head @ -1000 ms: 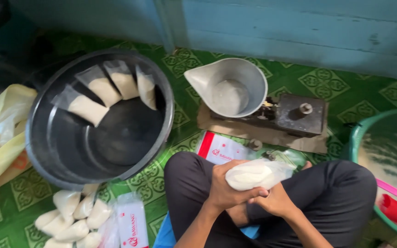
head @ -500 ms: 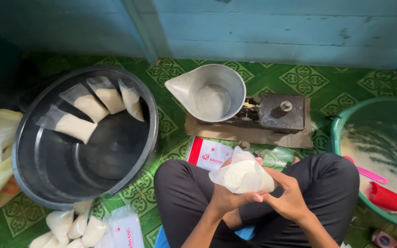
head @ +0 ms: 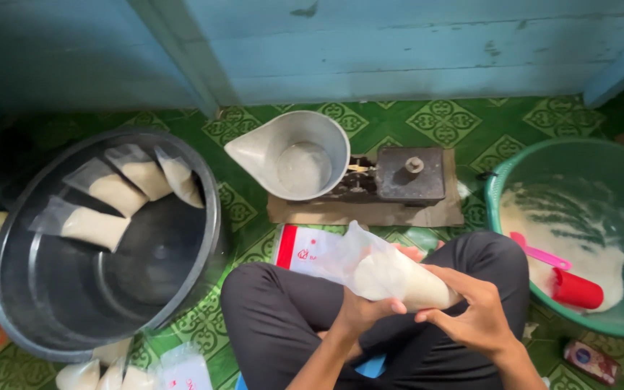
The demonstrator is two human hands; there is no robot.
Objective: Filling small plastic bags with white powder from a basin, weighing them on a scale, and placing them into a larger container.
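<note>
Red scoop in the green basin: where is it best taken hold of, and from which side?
Likely by the pink handle, coming from above on the person's side. The red scoop lies on its side on the white grain in the green basin, and the handle sticks out free towards the middle, clear of the wall.

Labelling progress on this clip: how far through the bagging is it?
Done: four filled bags lean inside the dark metal basin, and more lie on the floor beside it. In hand: both the left hand and right hand grip one filled clear bag, its top still loose. Left: white grain remains in the green tub, with a red scoop in it.
</note>
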